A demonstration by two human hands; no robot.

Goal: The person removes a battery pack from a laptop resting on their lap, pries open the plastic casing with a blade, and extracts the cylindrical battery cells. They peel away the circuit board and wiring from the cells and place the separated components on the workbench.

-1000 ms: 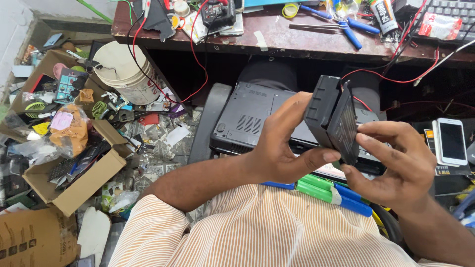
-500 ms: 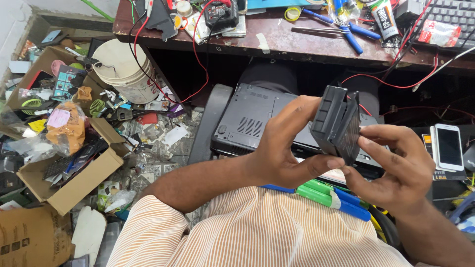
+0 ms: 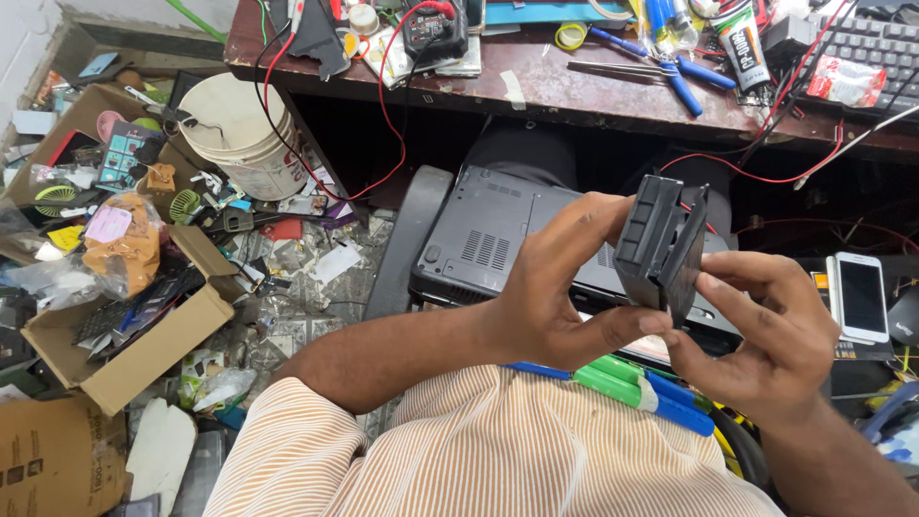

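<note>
Above the laptop (image 3: 498,230), both hands grip the black pack (image 3: 659,244): left hand (image 3: 560,287) at 9 o'clock, right hand (image 3: 766,330) at 4. The pack has turned upright since earlier; its casing now gapes.

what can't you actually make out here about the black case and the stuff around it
- Head view: inside of the black plastic case is hidden by its own shells, left hand and right hand.
- Laptop underside is partly covered by both hands.
- Keyboard is cut off by the right edge.
- Cardboard box contents are too jumbled and small to tell.
</note>
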